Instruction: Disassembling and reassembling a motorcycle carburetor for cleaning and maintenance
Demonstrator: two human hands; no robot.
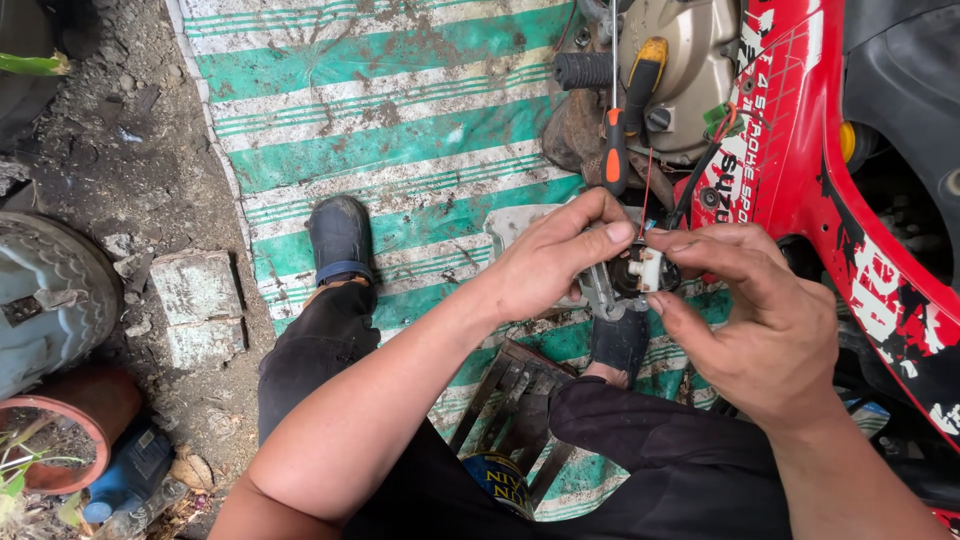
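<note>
Both hands meet just left of the red motorcycle fairing (800, 150). The left hand (550, 262) and right hand (755, 320) pinch a small black part with a white connector (645, 270). An orange-handled screwdriver (614, 150) stands above it, beside the fairing, over the green striped tarp (380, 140).

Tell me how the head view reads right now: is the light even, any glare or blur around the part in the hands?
Head view: soft, even daylight with no hard shadows; left hand and right hand sharp around the small white-and-black plastic connector; mild sheen on the glossy red motorcycle fairing; wide-angle bending at the edges of the green-and-white striped tarp; no motion blur.
</note>
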